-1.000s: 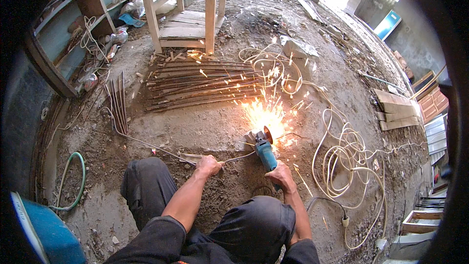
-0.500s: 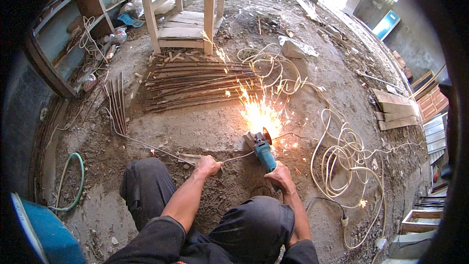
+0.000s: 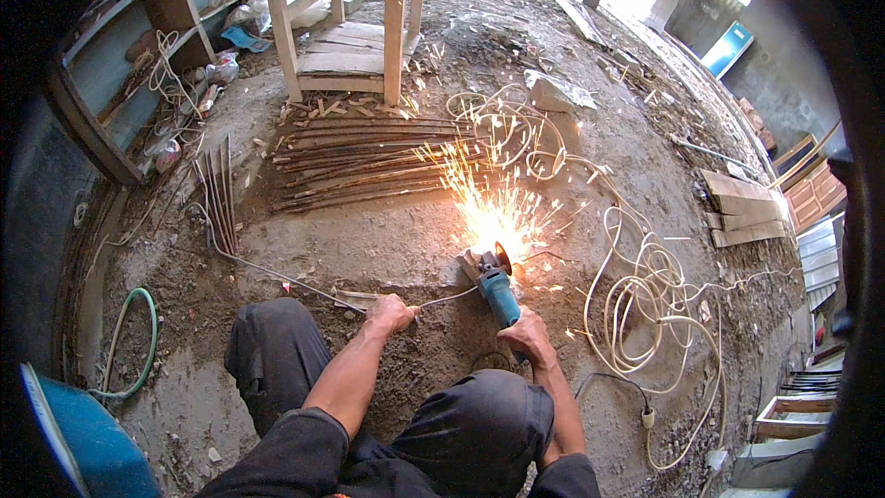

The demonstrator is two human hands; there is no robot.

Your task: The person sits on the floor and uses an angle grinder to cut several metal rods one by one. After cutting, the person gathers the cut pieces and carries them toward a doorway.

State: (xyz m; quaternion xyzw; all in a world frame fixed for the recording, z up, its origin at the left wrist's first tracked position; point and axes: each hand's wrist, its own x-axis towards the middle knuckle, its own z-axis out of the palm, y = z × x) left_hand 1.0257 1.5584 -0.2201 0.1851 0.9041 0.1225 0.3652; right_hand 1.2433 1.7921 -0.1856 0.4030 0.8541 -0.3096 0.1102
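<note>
My right hand [image 3: 528, 334] is wrapped round the rear of a teal angle grinder [image 3: 499, 298]. The grinder's disc [image 3: 503, 258] meets the work close to a small block on the ground, and bright sparks [image 3: 496, 212] fan away from it. Closed on a thin metal rod [image 3: 446, 299] is my left hand [image 3: 392, 314], in front of my knees. The rod runs on toward the grinder's head and also out to the left. Glare hides the exact point of contact at the disc.
Beyond the sparks lie several rusty rods [image 3: 359, 161], with a wooden stand [image 3: 395, 37] behind them. A pale coiled cable [image 3: 636, 304] spreads over the dirt at right. Shorter rods [image 3: 219, 198] lie left, near a green hose [image 3: 152, 341] and blue container [image 3: 88, 438].
The sparks have shifted shape and spread, with more streaks toward the rusty rods. Both hands and the grinder stay almost where they were.
</note>
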